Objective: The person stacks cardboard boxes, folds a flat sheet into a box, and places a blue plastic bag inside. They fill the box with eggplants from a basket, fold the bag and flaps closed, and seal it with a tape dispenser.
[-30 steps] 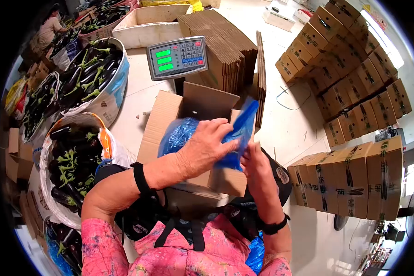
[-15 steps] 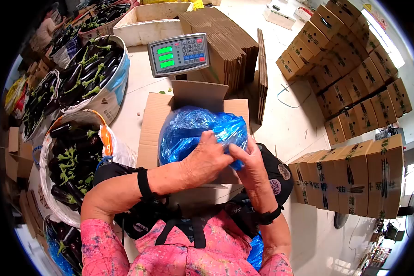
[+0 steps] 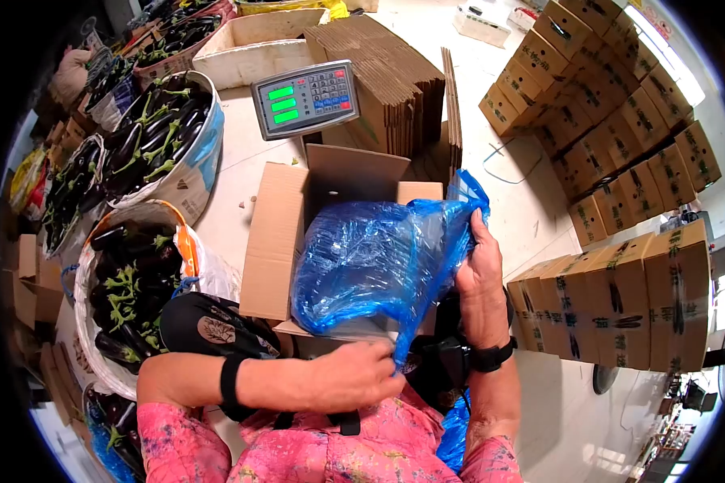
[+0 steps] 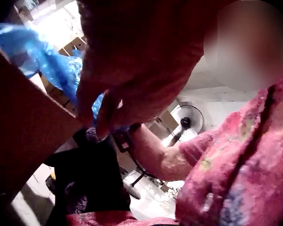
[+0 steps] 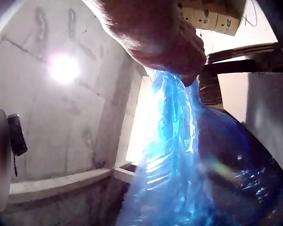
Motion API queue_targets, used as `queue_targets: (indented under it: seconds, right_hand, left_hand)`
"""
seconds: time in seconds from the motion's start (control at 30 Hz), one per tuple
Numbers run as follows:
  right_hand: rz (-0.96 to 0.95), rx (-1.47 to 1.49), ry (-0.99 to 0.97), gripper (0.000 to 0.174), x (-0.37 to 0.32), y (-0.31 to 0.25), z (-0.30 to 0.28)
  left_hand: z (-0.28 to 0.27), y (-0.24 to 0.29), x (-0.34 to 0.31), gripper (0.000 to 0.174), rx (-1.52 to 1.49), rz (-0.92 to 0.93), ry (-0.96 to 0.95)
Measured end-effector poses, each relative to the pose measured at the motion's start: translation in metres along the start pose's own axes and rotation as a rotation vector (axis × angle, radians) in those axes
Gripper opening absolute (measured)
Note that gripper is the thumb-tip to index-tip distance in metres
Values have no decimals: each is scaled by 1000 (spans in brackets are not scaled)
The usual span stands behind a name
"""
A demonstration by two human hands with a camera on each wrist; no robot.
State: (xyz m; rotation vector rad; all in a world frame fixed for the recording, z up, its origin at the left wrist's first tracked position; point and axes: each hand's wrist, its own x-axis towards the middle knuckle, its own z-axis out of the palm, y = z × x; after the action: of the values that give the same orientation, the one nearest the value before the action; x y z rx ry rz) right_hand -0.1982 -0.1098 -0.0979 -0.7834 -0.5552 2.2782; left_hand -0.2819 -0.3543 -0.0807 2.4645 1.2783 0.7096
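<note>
A thin blue plastic bag spreads over the open cardboard box in front of the person. The left hand, low by the lap, pinches the bag's near edge with curled fingers. Farther out to the right, the right hand grips the opposite part of the edge, which bunches up above the thumb. Between the two hands the film is drawn out wide. In the left wrist view the left hand appears dark, with film at its fingertips. Film hangs in folds below the right hand in the right wrist view.
Behind the box stands a scale display beside a stack of flattened cardboard. Sacks of eggplants line the left side. Packed cartons stand at the right, with more piled behind.
The hands were close together at the bunched bag and have moved apart: the left toward the body, the right outward to the right. The bag's edge is now stretched between them.
</note>
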Motion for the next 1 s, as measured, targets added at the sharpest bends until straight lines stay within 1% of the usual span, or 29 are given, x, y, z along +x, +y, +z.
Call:
queue_targets:
  seconds: [0.07,0.1,0.13,0.2,0.27,0.33,0.43,0.47,0.53,0.57,0.67,0.7,0.8,0.83,0.93,0.97,1.0]
  right_hand:
    - [-23,20,-15,45,1,3,1]
    - [8,55,-218,43,-1,5,-2]
    - [16,46,-259,42,-4,8,-2]
    - [31,27,-342,40,-13,14,8]
    - [40,0,-442,43,-20,20,18]
    - [81,3,-476,45,-29,24,25]
    - [86,-74,-514,46,-33,27,22]
    - [80,-97,-515,46,-35,29,21]
    - [34,-194,-458,44,-38,31,20]
    - [11,-244,-432,42,-38,30,21]
    - [-68,-301,-359,37,-28,26,5]
    - [-99,-354,-251,34,-28,26,2]
    - [-114,-357,-193,35,-28,24,-2]
    - [-168,-331,-204,35,-29,24,1]
    - [-227,-207,-158,35,-29,16,11]
    - [-216,-139,-209,24,-29,12,6]
    - [-189,-108,-230,24,-31,10,5]
  left_hand:
    - [-35,17,-3,31,-153,-89,-471]
    - [-53,21,-2,35,-267,-107,-361]
    - [-67,20,0,40,-377,-123,-250]
    - [-70,0,4,44,-328,-170,307]
    - [-85,-25,17,37,-468,-542,605]
    - [-84,-47,36,25,-685,-780,945]
    - [-68,-67,47,16,-688,-839,914]
    - [-66,-73,47,15,-742,-803,879]
    - [-62,-83,48,15,-844,-731,807]
    - [-60,-86,49,12,-820,-703,864]
    - [-67,-82,47,10,-994,-717,827]
    - [-74,-77,49,13,-1004,-718,851]
    - [-74,-94,43,16,-1085,-749,939]
    - [-78,-97,41,17,-1157,-731,959]
    - [-96,-106,40,16,-1364,-671,1103]
    - [-99,-115,33,15,-1395,-631,1063]
    - [-99,-121,32,14,-1396,-647,1080]
